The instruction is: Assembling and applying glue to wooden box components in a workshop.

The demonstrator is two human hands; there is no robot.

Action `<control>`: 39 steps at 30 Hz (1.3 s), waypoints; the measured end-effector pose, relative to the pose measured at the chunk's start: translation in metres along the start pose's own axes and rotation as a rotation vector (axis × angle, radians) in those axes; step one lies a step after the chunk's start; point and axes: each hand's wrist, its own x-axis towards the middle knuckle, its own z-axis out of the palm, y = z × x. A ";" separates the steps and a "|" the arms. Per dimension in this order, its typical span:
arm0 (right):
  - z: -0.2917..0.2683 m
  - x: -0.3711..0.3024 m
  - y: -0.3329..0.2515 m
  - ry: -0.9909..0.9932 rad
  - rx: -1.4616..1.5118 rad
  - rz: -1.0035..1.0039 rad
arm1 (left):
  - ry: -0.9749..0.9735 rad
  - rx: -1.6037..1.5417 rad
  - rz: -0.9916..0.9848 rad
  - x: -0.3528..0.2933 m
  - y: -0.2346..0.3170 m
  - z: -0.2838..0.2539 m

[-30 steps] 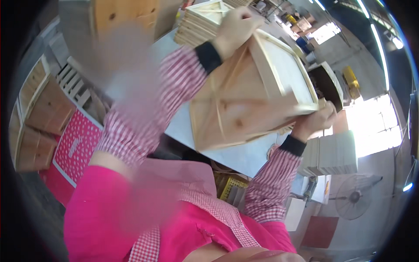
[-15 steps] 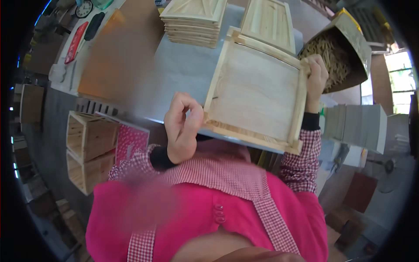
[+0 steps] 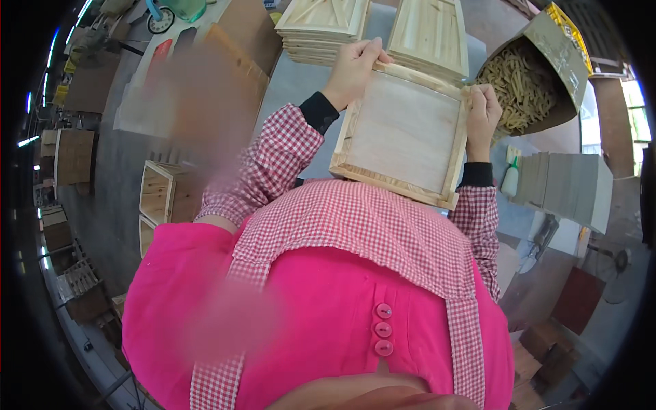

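A pale wooden frame with a thin recessed panel tilts in front of me, its near edge close to my apron. My left hand is closed at its far left corner, fingers bent over the rim. On the right side my right hand grips the rail near the far right corner, its fingers curled. Just beyond the frame lie a stack of slatted wooden panels and, to its right, another wooden panel stack. Both rest on a grey-blue table.
At the far right a cardboard box holds many thin tan strips. Nearer stand a white bottle with a green top and a row of grey boards. Wooden crates sit on the left; a brown board stands beside the table.
My left hand has moved from beside the near left corner up to the far left corner and taken hold there. My right hand keeps its grip; the view has shifted.
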 end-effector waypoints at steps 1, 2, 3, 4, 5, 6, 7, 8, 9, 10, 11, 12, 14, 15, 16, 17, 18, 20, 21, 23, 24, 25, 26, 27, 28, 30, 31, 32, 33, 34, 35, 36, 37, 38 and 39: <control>0.000 0.001 0.001 -0.002 -0.001 0.011 | 0.026 -0.016 0.010 0.001 -0.001 0.000; 0.001 -0.002 0.001 0.000 -0.001 0.012 | 0.025 -0.015 0.009 0.002 -0.002 -0.001; 0.002 -0.008 0.000 0.025 -0.012 0.014 | 0.004 -0.022 0.002 0.002 -0.002 -0.003; 0.003 -0.014 -0.001 0.048 -0.022 0.016 | -0.016 -0.028 -0.003 0.001 -0.003 -0.005; 0.005 -0.017 0.000 0.068 -0.032 0.018 | -0.032 -0.034 -0.010 0.000 -0.003 -0.006; 0.006 -0.014 0.001 0.062 -0.030 0.018 | -0.026 -0.034 -0.011 -0.003 -0.002 -0.006; 0.007 -0.011 -0.002 0.062 -0.031 0.022 | -0.006 -0.063 -0.009 -0.006 0.003 -0.004; 0.007 -0.008 -0.004 0.060 -0.033 0.025 | 0.015 -0.092 -0.007 -0.010 0.008 -0.003; 0.010 -0.007 -0.006 0.059 -0.035 0.029 | 0.036 -0.122 -0.005 -0.011 0.010 -0.005; 0.018 -0.009 -0.010 0.061 -0.035 0.031 | 0.034 -0.121 -0.006 -0.012 0.014 -0.014; 0.029 -0.012 -0.015 0.068 -0.027 0.025 | 0.038 -0.138 -0.015 -0.013 0.016 -0.025; 0.039 -0.016 -0.019 0.076 -0.018 0.020 | 0.042 -0.154 -0.023 -0.013 0.018 -0.035; 0.046 -0.020 -0.020 0.093 -0.009 0.020 | 0.038 -0.168 -0.037 -0.010 0.016 -0.043; 0.044 -0.019 -0.019 0.118 -0.007 -0.001 | 0.030 -0.137 -0.015 -0.006 0.010 -0.041; 0.041 -0.018 -0.016 0.146 -0.005 -0.021 | 0.019 -0.105 0.007 -0.002 0.006 -0.038; 0.025 -0.014 -0.013 0.181 -0.013 -0.046 | -0.001 -0.083 0.032 0.003 0.005 -0.020; 0.012 -0.011 -0.006 0.194 -0.027 -0.048 | -0.016 -0.095 0.035 0.004 0.005 -0.007; -0.007 0.001 0.011 0.276 -0.249 -0.112 | 0.019 0.052 0.047 0.007 0.004 0.013; -0.005 0.005 0.013 0.303 -0.179 -0.106 | 0.038 0.047 0.030 0.010 0.007 0.016; 0.010 0.009 0.012 0.353 -0.086 -0.081 | 0.044 0.107 0.003 0.013 0.020 0.006; 0.013 0.012 0.007 0.346 -0.060 -0.065 | 0.063 0.168 -0.009 0.010 0.029 0.003; 0.011 0.020 0.002 0.365 -0.072 -0.060 | 0.041 0.162 -0.011 0.014 0.034 0.005; 0.008 0.030 -0.003 0.341 -0.040 -0.059 | 0.050 0.170 -0.039 0.019 0.039 0.008; 0.006 0.038 -0.003 0.312 -0.006 -0.061 | 0.066 0.179 -0.066 0.024 0.040 0.011; 0.009 0.042 0.002 0.319 -0.003 -0.057 | 0.060 0.184 -0.067 0.026 0.039 0.011; 0.015 0.048 0.022 0.240 0.082 -0.038 | 0.130 0.204 -0.079 0.029 0.025 0.008; 0.013 0.052 0.032 0.240 0.090 -0.041 | 0.170 0.215 -0.082 0.031 0.018 0.004; 0.008 0.063 0.040 0.181 0.067 -0.129 | 0.201 0.223 -0.063 0.033 0.019 0.002; 0.004 0.075 0.049 0.120 0.047 -0.223 | 0.217 0.201 -0.050 0.035 0.020 -0.001; -0.001 0.086 0.058 0.058 0.031 -0.322 | 0.238 0.180 -0.033 0.035 0.022 -0.006; -0.022 0.081 0.078 -0.016 -0.186 -0.197 | 0.281 0.170 -0.012 0.024 0.032 -0.016; -0.039 0.083 0.108 0.047 -0.320 -0.244 | 0.312 0.296 -0.049 0.017 0.052 -0.009; -0.069 0.075 0.145 0.060 -0.266 0.052 | 0.349 0.409 -0.091 0.011 0.065 0.004; -0.115 0.066 0.200 -0.097 -0.975 0.031 | 0.309 0.404 0.026 0.009 0.048 -0.005; -0.147 0.042 0.207 -0.090 -1.124 0.131 | 0.344 0.283 -0.027 -0.003 0.045 0.007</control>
